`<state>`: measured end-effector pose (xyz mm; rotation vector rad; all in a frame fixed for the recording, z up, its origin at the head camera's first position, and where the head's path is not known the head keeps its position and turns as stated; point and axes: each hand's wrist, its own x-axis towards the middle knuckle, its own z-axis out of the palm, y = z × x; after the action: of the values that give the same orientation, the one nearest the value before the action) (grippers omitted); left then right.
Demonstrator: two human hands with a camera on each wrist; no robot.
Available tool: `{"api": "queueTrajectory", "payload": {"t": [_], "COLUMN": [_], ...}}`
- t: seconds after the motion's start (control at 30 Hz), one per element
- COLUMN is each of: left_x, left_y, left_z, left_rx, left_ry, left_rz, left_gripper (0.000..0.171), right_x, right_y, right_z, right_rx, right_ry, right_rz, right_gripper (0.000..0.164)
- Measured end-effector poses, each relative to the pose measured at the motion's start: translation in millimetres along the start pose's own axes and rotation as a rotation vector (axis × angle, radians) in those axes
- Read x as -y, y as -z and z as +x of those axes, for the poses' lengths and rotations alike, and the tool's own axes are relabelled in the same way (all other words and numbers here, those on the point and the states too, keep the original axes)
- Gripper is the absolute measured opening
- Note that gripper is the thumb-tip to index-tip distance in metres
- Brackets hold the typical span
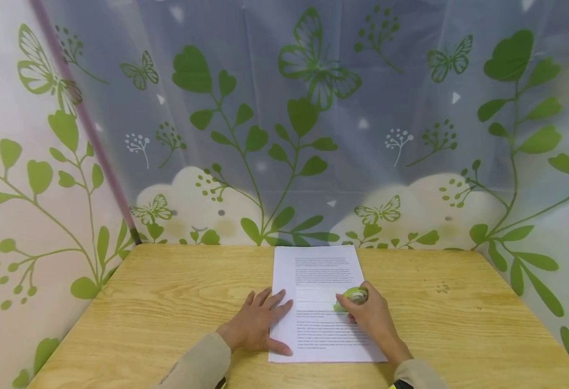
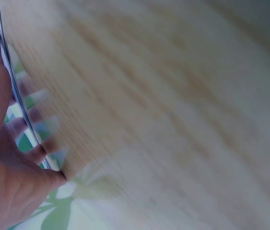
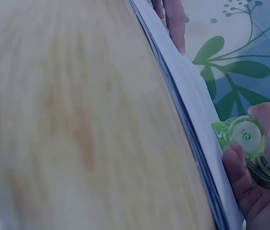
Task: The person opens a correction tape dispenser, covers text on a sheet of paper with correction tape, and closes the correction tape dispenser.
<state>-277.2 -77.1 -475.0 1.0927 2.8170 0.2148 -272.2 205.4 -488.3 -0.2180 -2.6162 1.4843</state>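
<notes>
A stack of printed paper (image 1: 284, 270) lies on the wooden table, its edge showing several layers in the right wrist view. My left hand (image 1: 257, 321) rests with spread fingers on the left margin of the top sheet. In my right hand (image 1: 376, 316) I grip a green see-through correction tape (image 3: 245, 136) between thumb and fingers. Its tip points left, over the right part of the page, beside a whitish band (image 1: 315, 295) without print between the text blocks. Whether the tip touches the paper I cannot tell.
The wooden table (image 1: 177, 281) reaches back to a patterned curtain (image 1: 245, 135) with leaves and butterflies. A slanted pole (image 1: 87, 124) stands at the left. Small dark marks (image 1: 442, 289) show on the tabletop at the right.
</notes>
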Motion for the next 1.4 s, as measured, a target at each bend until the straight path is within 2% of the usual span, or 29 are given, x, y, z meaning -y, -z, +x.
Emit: {"api": "queueTrajectory", "payload": {"t": [0.6,1.1,1.4], "left_x": [1.0,-1.0,-0.5], "left_y": [-0.5,1.0,-0.1], "left_z": [-0.3,-0.8,0.0], "left_rx": [-0.010,-0.009,-0.016], "left_ry": [-0.010,-0.010,-0.014], "left_rz": [-0.004,-0.015,-0.009], "left_gripper": [0.100,0.100,0.099], "right_x": [-5,-10,-14], "right_y": [11,21,27], "right_z": [1,2,2], "right_rx": [0.015,-0.002,0.018], "right_ry": [-0.027,-0.007,-0.032], "right_rz": [0.014,-0.071,-0.043], "right_gripper": [0.050,0.053,0.052]}}
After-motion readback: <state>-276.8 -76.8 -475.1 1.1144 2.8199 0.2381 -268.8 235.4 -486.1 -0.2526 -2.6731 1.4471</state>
